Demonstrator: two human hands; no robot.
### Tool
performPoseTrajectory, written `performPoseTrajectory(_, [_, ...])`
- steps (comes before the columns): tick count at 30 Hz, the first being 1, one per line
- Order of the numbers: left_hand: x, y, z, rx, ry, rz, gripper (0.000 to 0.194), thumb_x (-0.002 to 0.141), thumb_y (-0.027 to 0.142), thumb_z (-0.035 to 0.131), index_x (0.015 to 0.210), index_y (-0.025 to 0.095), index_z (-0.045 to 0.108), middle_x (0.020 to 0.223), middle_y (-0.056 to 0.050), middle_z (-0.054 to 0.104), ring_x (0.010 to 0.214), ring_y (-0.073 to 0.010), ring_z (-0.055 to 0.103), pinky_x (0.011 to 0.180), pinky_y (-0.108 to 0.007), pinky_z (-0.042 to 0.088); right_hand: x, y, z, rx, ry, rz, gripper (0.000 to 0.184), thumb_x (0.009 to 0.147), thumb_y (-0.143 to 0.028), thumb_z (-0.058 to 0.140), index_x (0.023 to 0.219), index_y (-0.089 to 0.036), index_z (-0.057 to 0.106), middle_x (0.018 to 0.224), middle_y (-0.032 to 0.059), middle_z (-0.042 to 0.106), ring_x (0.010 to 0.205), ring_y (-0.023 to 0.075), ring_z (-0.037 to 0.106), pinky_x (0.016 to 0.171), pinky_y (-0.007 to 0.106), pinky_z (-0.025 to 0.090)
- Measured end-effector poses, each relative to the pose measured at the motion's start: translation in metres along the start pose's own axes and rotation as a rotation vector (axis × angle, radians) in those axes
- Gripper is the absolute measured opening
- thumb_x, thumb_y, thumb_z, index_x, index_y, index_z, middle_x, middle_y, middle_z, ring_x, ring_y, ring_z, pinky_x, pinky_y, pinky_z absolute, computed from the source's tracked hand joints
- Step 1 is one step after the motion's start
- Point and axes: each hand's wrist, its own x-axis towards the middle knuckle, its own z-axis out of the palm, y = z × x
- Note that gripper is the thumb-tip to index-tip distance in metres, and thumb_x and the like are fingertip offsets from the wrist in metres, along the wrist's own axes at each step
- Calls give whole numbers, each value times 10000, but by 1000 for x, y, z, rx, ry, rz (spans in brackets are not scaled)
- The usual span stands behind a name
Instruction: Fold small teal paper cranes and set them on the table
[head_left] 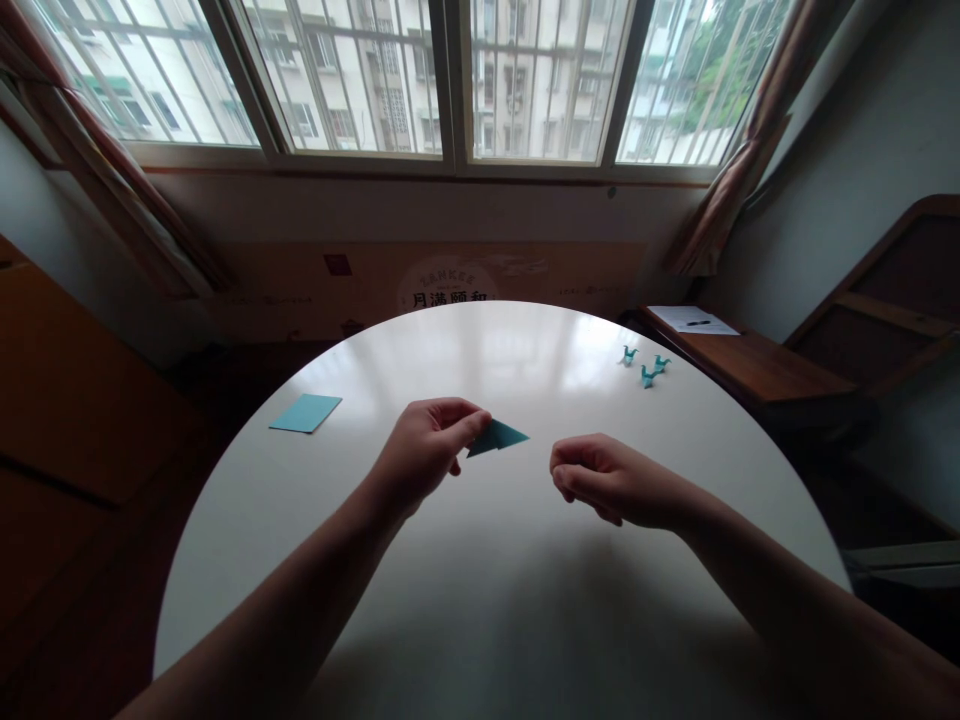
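Note:
Between the thumb and fingers of my left hand (431, 445) is a folded piece of teal origami paper (504, 436), held just above the table. Its pointed tip faces right, and its left part is hidden by my fingers. My right hand (600, 478) is a little to the right of that tip, not touching the paper. Its fingers are curled in with the thumb against them, and whatever may be inside cannot be seen.
A stack of square teal paper (306, 412) lies at the left of the round white table (480, 600). Three small folded paper birds (648, 376) stand at the far right. Beyond the table, a wooden surface holds white sheets (691, 320) and a pen.

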Motion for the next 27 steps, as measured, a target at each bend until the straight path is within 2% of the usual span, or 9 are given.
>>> performPoseTrajectory(2, [0,-1,2,-69,64,2,249,795,367,719,817,119,735,648,-21,619,579,-124,525,412,-178,405,3,3,1,49,130,-52,278,968,-358,557,772,-163,577,605,-54,496,424,55,404,358,148,339])
performPoseTrajectory(4, [-2,-3,7,-103,65,1,271,805,386,726,833,117,736,629,-15,610,566,-121,518,405,-176,406,5,6,3,131,236,-137,282,951,-444,600,909,-165,614,723,-19,570,508,85,496,374,162,418])
performPoseTrajectory(6, [-5,-5,14,-117,34,-2,284,823,397,721,848,115,739,625,-14,615,551,-117,518,398,-177,411,6,8,8,216,275,-202,348,926,-489,640,1086,-181,612,870,23,626,624,123,587,409,190,504])
performPoseTrajectory(8, [-8,-6,20,-127,-1,-8,280,838,392,716,851,113,741,628,-18,627,547,-117,528,394,-175,418,6,9,13,273,283,-240,397,912,-484,671,1173,-194,593,927,39,650,689,147,637,432,209,549])
performPoseTrajectory(15, [-14,-1,28,-270,-81,-123,201,848,302,722,810,104,733,642,-30,661,555,-120,591,408,-167,464,8,10,26,360,351,-310,294,853,-358,775,1032,-173,633,809,40,719,662,181,699,400,210,558])
performPoseTrajectory(20, [-12,0,27,-340,-138,-233,198,848,293,743,809,99,739,660,-43,680,572,-125,632,435,-169,499,7,7,28,301,432,-355,258,862,-302,763,1056,-179,644,791,37,731,648,179,707,423,222,571])
performPoseTrajectory(27, [-12,0,28,-399,-162,-262,168,863,242,728,784,95,739,648,-50,687,569,-124,644,457,-173,518,5,7,31,230,476,-408,205,874,-252,735,1051,-196,648,776,19,716,642,176,700,427,229,562])
